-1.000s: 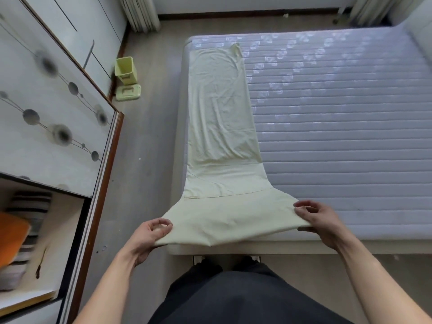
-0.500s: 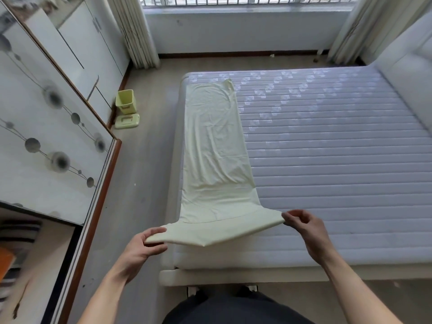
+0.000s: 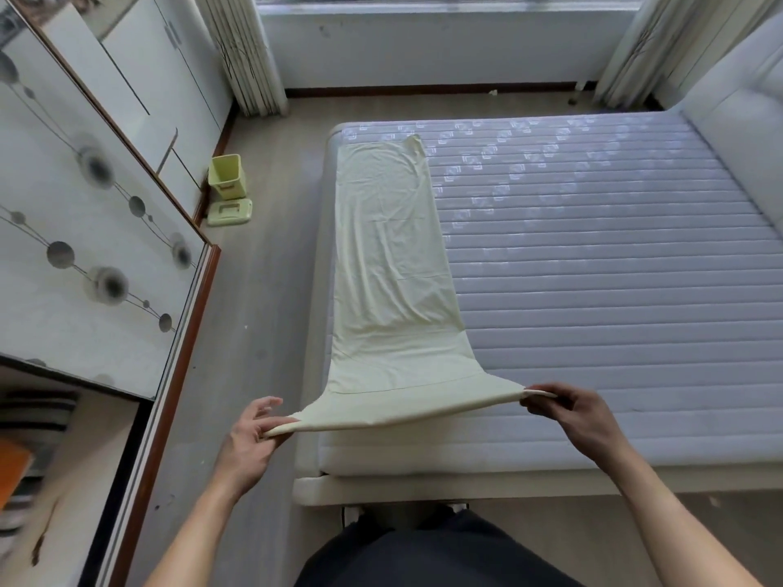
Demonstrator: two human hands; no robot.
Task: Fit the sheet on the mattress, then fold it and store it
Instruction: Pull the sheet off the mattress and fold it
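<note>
There is one view, from a wide-angle camera on the person's head. It looks forward and steeply down from the foot end of the mattress, toward the window wall. The hands and forearms sit nearest; the frame edges bend, so the wardrobe probably leans less than it seems.

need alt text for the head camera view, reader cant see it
A person's left hand and right hand each pinch a near corner of a pale yellow sheet, folded into a long strip along the left edge of a bare grey mattress. A yellow bin stands on the floor.
</note>
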